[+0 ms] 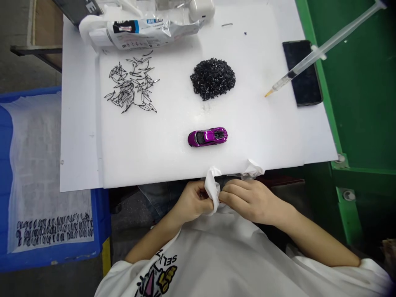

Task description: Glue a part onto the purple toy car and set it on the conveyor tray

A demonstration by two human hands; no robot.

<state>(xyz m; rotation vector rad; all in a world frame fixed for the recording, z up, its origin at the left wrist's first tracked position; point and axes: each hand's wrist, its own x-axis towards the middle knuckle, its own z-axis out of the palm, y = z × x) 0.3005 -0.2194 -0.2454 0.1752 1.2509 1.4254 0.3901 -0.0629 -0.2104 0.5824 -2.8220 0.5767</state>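
Note:
My left hand (192, 201) and my right hand (249, 201) meet below the near edge of the white board (262, 136), both with fingers pinched on a crumpled white tissue (213, 187). The tissue sticks up between the fingertips; another bit of it shows at the board's edge. A small purple toy car (207, 137) stands on the board just beyond the hands, untouched. Further back lie a heap of small black parts (213, 78) and a scatter of thin clear curved pieces (131, 84).
A syringe (309, 57) with an orange tip slants over a black phone (301, 72) at the right. Plastic packets (145, 29) lie at the back. A blue crate (49, 177) lined with white sheet holds rows of dark pieces at the left. Green frame (328, 103) borders the right.

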